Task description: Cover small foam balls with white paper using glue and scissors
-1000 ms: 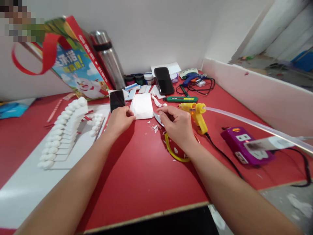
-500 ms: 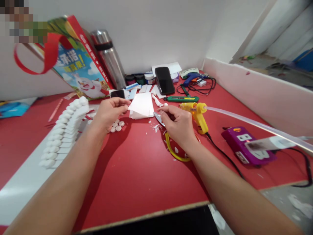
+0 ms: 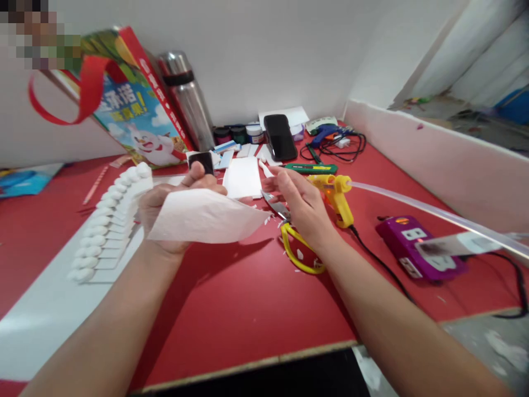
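Note:
A thin white sheet (image 3: 206, 218) hangs from my left hand (image 3: 173, 198), whose fingers are curled on it with the palm turned up. My right hand (image 3: 300, 201) is just above scissors with yellow handles (image 3: 291, 253); its fingers are partly spread and hold nothing visible. Between and beyond the hands lies a stack of white sheets (image 3: 243, 176). Small white scraps are scattered around the scissors. To the left, a curved row of white rounded pieces (image 3: 99, 226) stands on a white board (image 3: 37, 320).
A yellow glue gun (image 3: 336, 201) with a long clear stick lies right of my right hand, near a purple power strip (image 3: 417, 248). Behind are a phone (image 3: 280, 138), a green cutter (image 3: 314, 169), a steel bottle (image 3: 188, 102) and a picture bag (image 3: 140, 121).
My left hand has turned palm up and come nearer, lifting a thin sheet off the stack. The fingers of my right hand have loosened and spread beside the scissors.

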The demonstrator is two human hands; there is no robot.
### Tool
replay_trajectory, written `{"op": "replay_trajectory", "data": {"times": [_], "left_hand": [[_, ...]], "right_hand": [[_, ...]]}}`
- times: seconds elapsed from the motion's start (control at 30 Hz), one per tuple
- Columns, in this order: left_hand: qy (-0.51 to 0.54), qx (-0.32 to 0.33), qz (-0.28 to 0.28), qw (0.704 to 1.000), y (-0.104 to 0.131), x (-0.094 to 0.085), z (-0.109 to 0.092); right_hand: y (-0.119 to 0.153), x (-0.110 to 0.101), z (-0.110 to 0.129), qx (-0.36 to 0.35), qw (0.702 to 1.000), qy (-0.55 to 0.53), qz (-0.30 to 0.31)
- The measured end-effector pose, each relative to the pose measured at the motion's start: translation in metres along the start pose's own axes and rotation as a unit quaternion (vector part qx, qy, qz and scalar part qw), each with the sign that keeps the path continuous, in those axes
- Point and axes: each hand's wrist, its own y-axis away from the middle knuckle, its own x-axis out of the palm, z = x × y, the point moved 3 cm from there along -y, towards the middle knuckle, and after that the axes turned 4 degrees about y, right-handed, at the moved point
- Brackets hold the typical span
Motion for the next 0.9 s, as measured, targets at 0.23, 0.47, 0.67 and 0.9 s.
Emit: {"op": "replay_trajectory", "data": {"times": [0.23,0.47,0.67,0.9], "left_hand": [[0.171,-0.041,0.020,0.984,-0.004,-0.012,0.025],[-0.027,-0.045,-0.035,0.998,-0.003,-0.009,0.032],[0.030,0.054,-0.150,0.987,-0.008,-0.019,0.029],[0.268,0.048,-0.034,0.961,-0.006,-0.021,0.014]], "right_hand": [[0.008,0.013,-0.005,0.043,0.981,0.034,0.184],[0.005,0.005,-0.006,0.017,0.988,0.094,0.119],[0.007,0.005,0.001,0.018,0.996,0.062,0.069],[0.010,0.005,0.006,-0.073,0.978,0.172,0.090]]}}
